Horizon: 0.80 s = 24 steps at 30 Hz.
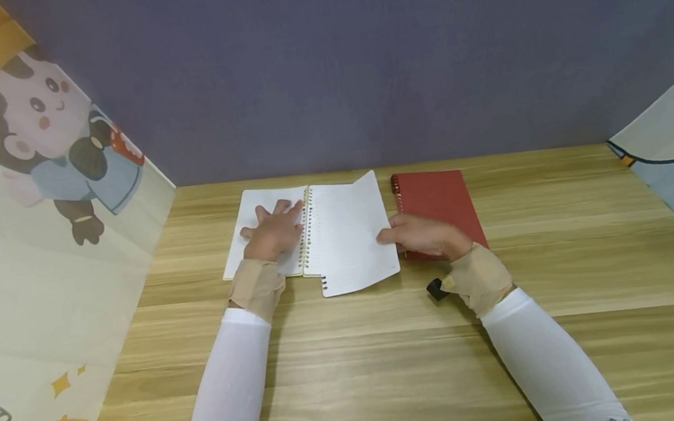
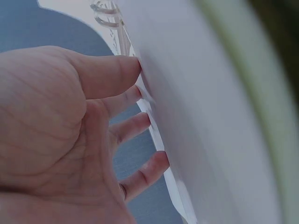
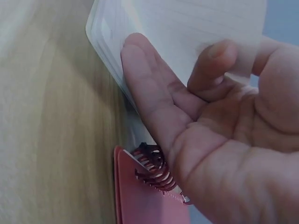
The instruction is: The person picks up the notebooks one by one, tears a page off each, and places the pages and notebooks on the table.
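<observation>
An open ring-bound notebook (image 1: pixel 247 213) lies on the table with its pale spiral binding (image 1: pixel 308 220) in the middle. My left hand (image 1: pixel 275 232) rests on its left page, fingers spread, the tips near the rings. A white lined sheet (image 1: pixel 354 236) lies over the right page, its lower part slanting past the notebook's bottom edge, with punched holes showing at its lower left corner. My right hand (image 1: pixel 426 235) pinches this sheet by its right edge between thumb and fingers. In the right wrist view the sheet (image 3: pixel 187 28) passes between the thumb and the fingers.
A closed red spiral notebook (image 1: pixel 438 201) lies to the right, partly beneath my right hand. A small black object (image 1: pixel 437 289) shows beside the right wrist wrap. The wooden table (image 1: pixel 375 367) meets a dark wall (image 1: pixel 360 68) at the back and a cartoon-printed panel (image 1: pixel 48 276) at left.
</observation>
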Motion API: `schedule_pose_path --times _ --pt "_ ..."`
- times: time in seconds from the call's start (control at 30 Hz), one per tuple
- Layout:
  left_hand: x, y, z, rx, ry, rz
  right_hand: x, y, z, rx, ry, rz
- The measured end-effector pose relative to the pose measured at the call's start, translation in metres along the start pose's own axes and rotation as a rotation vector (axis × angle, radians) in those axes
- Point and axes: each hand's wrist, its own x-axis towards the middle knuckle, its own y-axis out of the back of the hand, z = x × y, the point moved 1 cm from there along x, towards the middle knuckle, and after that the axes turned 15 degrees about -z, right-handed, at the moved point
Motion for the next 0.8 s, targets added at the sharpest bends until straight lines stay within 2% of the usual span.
schedule_pose_path --times 0.23,0.47,0.6,0.8 --pt "0.001 0.000 0.001 0.008 0.005 0.003 0.003 -0.001 -0.002 -0.001 0.016 0.005" --pt "-0.001 0.001 0.002 -0.002 0.018 0.013 -0.002 -0.005 -0.014 0.022 0.121 -0.033" --pt "0.002 0.000 0.002 -0.010 0.027 0.020 -0.006 -0.009 -0.025 0.018 0.152 0.050" --pt "0.004 0.001 0.005 0.006 0.037 0.028 -0.018 -0.016 -0.049 -0.120 0.167 0.236"
